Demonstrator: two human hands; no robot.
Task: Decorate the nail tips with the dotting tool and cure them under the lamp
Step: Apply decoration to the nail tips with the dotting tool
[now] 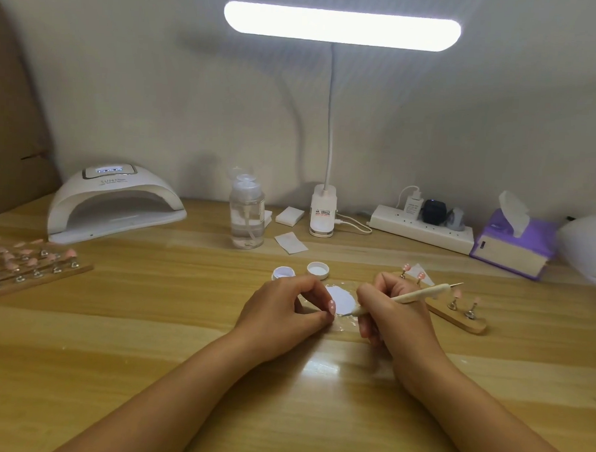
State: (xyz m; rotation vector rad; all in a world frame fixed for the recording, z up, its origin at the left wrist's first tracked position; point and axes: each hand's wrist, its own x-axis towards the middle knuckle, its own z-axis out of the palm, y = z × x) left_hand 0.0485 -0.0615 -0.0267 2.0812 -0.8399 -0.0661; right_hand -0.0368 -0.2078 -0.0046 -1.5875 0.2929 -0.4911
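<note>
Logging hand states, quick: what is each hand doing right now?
Left hand: pinching a pink nail tip.
Right hand: gripping the dotting tool like a pen.

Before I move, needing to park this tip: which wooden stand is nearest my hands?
The short stand beside the right hand; the long, tip-filled stand lies far left.

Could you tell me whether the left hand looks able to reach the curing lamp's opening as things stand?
Probably yes: the curing lamp opens toward the person, and bare table lies between it and the left hand, which pinches a nail tip.
</note>
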